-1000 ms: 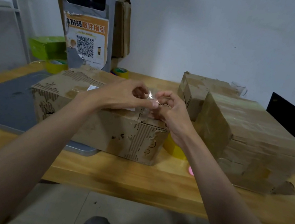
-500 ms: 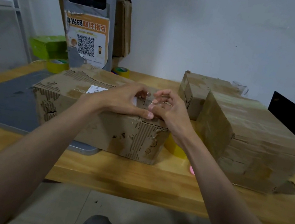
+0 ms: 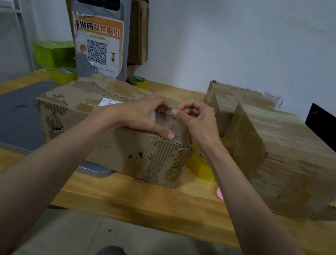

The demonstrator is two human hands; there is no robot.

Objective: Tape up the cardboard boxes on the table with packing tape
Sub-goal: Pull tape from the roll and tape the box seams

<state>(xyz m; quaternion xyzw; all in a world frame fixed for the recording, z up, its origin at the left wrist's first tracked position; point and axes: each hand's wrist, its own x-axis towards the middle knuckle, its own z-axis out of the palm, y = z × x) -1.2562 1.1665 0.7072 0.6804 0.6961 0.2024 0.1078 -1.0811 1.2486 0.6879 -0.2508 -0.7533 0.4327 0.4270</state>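
The worn box (image 3: 103,129) sits toward the tabletop's left front edge. The left hand (image 3: 142,115) lies on its lid, fingers pressing flat; the right hand (image 3: 197,119) pinches a clear tape (image 3: 166,110) strip. Tape is likely thin, sticky and clingy; hold its ends. Taped boxes (image 3: 280,160) sit right.

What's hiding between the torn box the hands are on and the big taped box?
In the head view, a yellow tape roll sits between the torn box and the big taped box, with a small pink thing nearby.
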